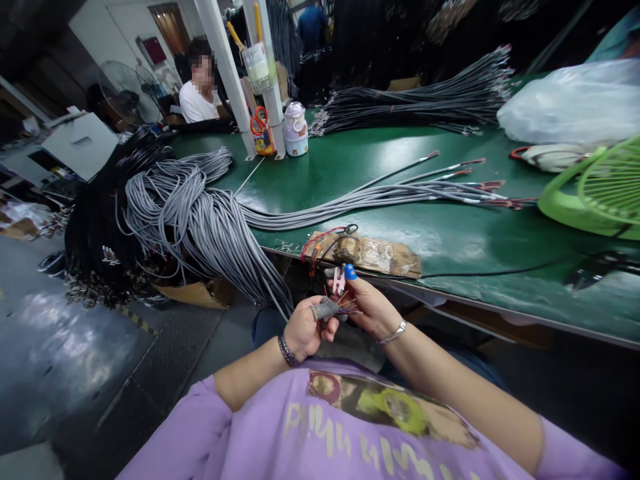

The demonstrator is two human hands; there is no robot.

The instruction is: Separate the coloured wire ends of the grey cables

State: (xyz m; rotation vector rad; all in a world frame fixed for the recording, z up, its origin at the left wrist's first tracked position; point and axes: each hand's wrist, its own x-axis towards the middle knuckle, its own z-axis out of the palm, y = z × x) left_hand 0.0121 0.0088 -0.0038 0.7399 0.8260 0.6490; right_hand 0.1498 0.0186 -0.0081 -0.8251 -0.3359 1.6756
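My left hand (306,328), its thumb in a grey finger cover, is closed around the end of a cable. Thin coloured wires (350,308) fan out of that grip toward my other hand. My right hand (373,305) has a blue cover on its thumb and pinches a small pink clip-like tool (339,281) just above the wires. Both hands meet in front of the table's near edge. The cable's length below my left hand is hidden.
On the green table (395,143) lie grey cables (320,212) with stripped ends, beside a large grey coil (185,207). A worn wooden block (375,255) sits at the edge. Behind are black cables (410,107); a green fan (595,187) stands right. A person (197,90) sits beyond.
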